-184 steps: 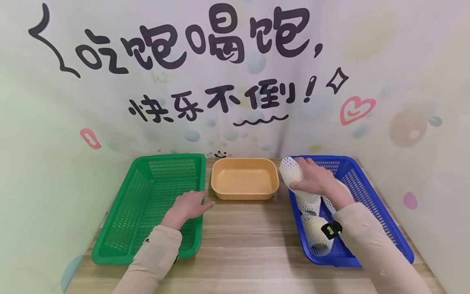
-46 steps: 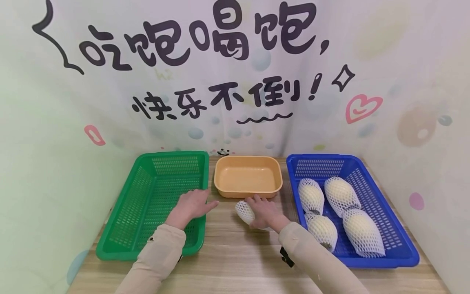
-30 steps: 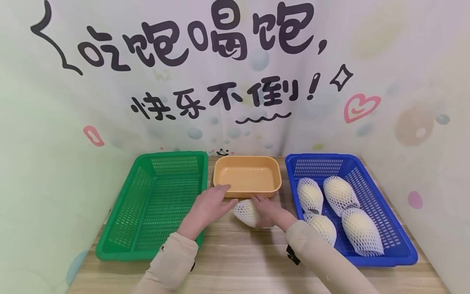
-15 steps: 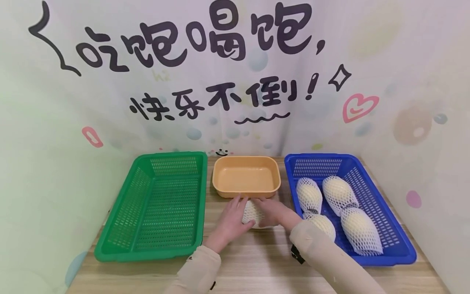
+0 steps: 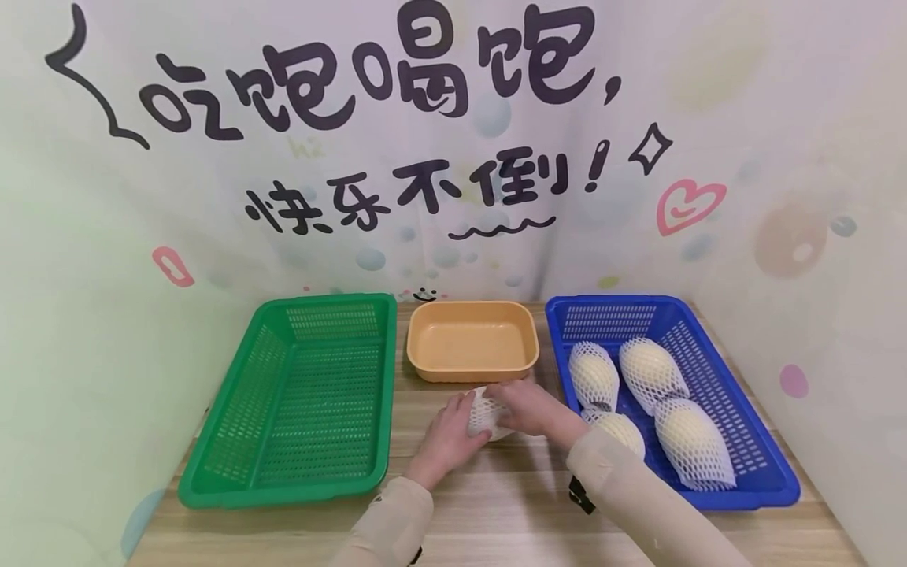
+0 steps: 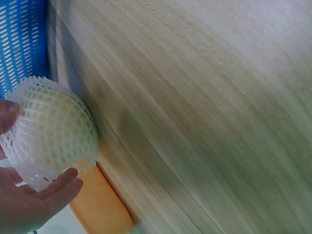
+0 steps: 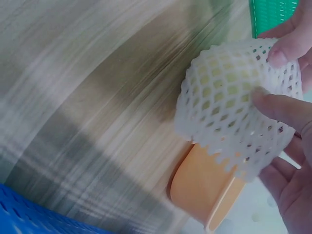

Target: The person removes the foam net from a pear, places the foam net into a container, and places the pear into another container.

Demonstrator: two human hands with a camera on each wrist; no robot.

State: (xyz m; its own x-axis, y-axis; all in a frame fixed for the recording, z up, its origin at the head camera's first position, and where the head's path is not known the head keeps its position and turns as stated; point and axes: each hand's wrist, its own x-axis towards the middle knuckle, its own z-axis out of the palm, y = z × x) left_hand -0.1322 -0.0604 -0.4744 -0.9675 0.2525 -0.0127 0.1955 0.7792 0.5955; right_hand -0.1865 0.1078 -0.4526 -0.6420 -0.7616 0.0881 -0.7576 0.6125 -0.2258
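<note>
A pale yellow rounded fruit in a white foam net sleeve (image 5: 485, 414) is over the table just in front of the tan tray. My left hand (image 5: 448, 441) holds its left end, thumb on the near side and fingers behind. From the other side my right hand (image 5: 530, 406) grips it and covers its right end. In the right wrist view, both thumbs press on the foam net (image 7: 224, 83), whose open edge hangs loose toward the tray. The left wrist view shows the fruit (image 6: 56, 126) between fingers of both hands.
At the back middle stands the tan tray (image 5: 473, 346). A green basket (image 5: 322, 409) is on the left, with its mesh floor bare. On the right, a blue basket (image 5: 768, 492) holds several netted fruits (image 5: 690, 437). A printed cloth wall (image 5: 453, 268) rises behind.
My right hand has carried the netted fruit out of the blue basket to the table's middle. My left hand has left the green basket, moved right and taken hold of the fruit.
</note>
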